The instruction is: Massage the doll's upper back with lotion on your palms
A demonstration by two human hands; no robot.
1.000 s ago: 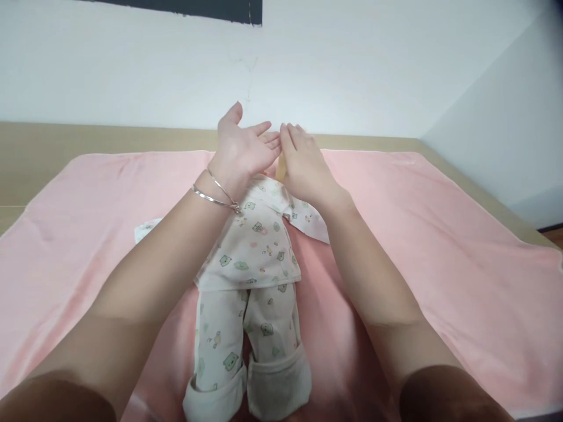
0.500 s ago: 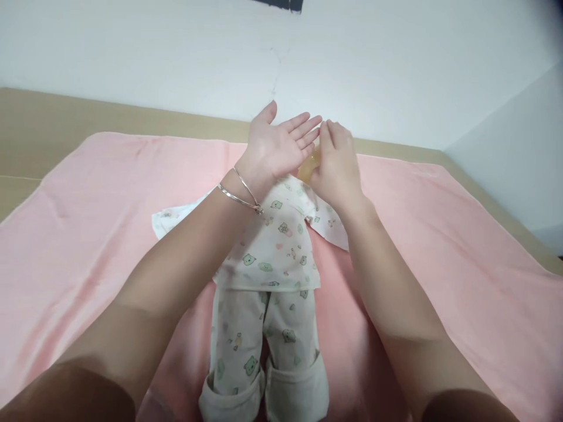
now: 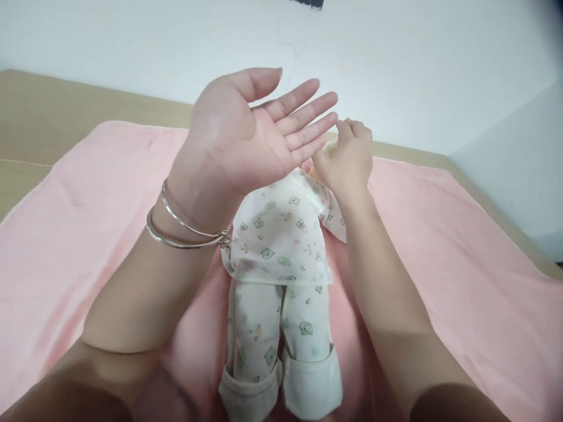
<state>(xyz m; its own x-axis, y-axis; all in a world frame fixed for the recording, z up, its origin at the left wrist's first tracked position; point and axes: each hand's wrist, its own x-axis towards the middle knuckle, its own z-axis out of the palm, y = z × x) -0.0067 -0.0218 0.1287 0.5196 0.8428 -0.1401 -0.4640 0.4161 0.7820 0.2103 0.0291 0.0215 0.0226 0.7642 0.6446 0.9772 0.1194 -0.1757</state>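
Observation:
My left hand (image 3: 246,135) is open, palm up and fingers stretched toward the right, with nothing lying on the palm. Two thin silver bangles (image 3: 185,240) circle that wrist. Just beyond its fingertips, my right hand (image 3: 349,152) curls around a yellowish, see-through thing (image 3: 331,146), mostly hidden by the fingers, its kind unclear. Below both hands lies a doll-like figure in a white top (image 3: 281,234) printed with small green animal faces. Matching trousers (image 3: 303,322) have wide turned-up cuffs. Its head area is hidden behind my hands.
A pink blanket (image 3: 440,252) with some creases spreads under the figure. It covers much of a light wooden surface (image 3: 109,99) that shows along the far edge. A white wall (image 3: 132,41) rises behind, meeting another wall at the right.
My left hand has come nearer to the camera and looks larger, still palm up. My right hand stays by its fingertips with the yellowish thing. The view has shifted slightly.

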